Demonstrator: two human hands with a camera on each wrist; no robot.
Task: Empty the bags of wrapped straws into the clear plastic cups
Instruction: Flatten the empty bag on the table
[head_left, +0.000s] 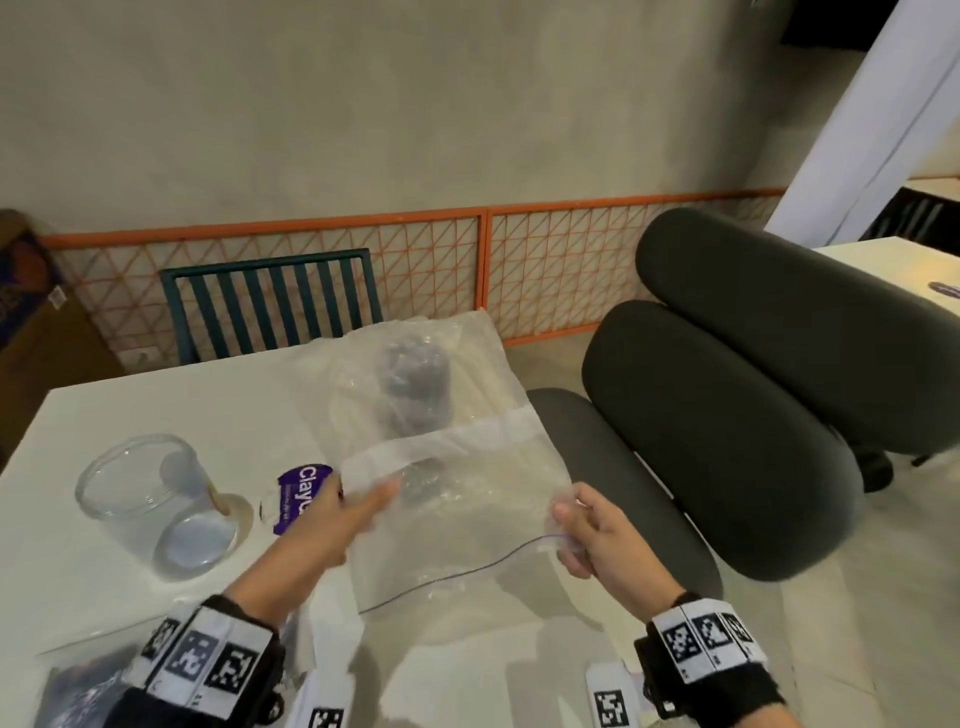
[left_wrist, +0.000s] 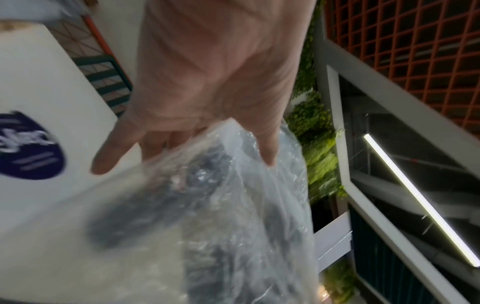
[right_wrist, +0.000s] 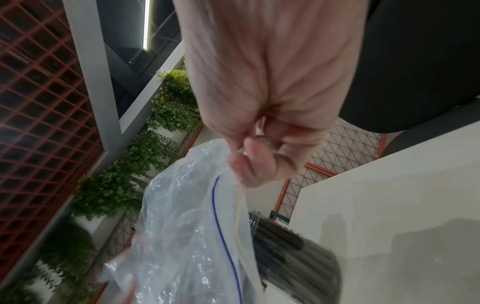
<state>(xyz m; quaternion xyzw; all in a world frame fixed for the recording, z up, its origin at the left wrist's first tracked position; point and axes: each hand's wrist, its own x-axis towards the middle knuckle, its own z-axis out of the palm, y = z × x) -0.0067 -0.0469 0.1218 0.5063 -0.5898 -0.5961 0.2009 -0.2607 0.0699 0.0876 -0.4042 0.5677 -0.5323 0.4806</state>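
2 hands on 1 clear zip bag (head_left: 441, 467), held up over the right edge of the white table (head_left: 130, 597). The right hand (head_left: 597, 530) pinches the bag's near corner by the blue zip line, thumb and fingers curled tight on the plastic. The left hand (head_left: 332, 514) meets the bag's left side with fingers stretched out; from the left wrist view the thumb lies over the plastic and the fingers slip behind it, so whether it truly grasps, I cannot tell. Inside the bag, 1 dark bundle of straws (head_left: 415, 384), blurred through the crinkled film, too smeared to count singly. 1 clear plastic cup (head_left: 150, 499) stands toward the table's left edge, upright. 1 purple label (head_left: 298, 493) lies between cup and bag, its lettering half covered by the left hand. At the table's near left corner, 1 more bag (head_left: 78, 680) with dark contents, cut off by the frame and the wrist band.
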